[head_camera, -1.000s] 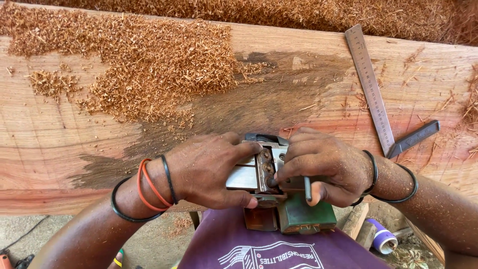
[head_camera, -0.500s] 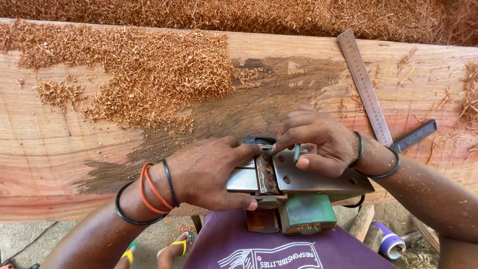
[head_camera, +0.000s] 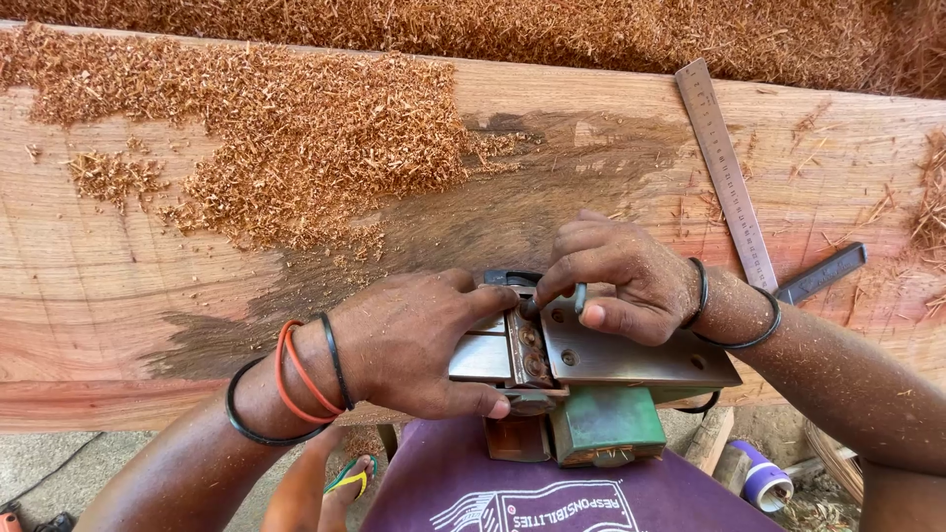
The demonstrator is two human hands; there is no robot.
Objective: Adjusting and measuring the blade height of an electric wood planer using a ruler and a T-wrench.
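An electric planer (head_camera: 591, 384) with a green body lies upside down at the near edge of a big wooden slab (head_camera: 118, 286), its metal sole plate facing up. My left hand (head_camera: 419, 345) grips the planer's left part and holds it steady. My right hand (head_camera: 616, 276) holds a small tool (head_camera: 579, 298) with a grey-green handle, its tip at the blade drum (head_camera: 527, 340) in the sole's slot.
Heaps of reddish wood shavings (head_camera: 286, 148) cover the slab's left and far side. A steel ruler (head_camera: 724, 172) and a dark flat bar (head_camera: 823, 274) lie at the right. Below the slab are a purple tape roll (head_camera: 764, 483) and a foot in a sandal (head_camera: 350, 478).
My right hand has lifted off the planer's right end and moved up and left, bringing the small tool to the blade drum. My left hand has stayed put.
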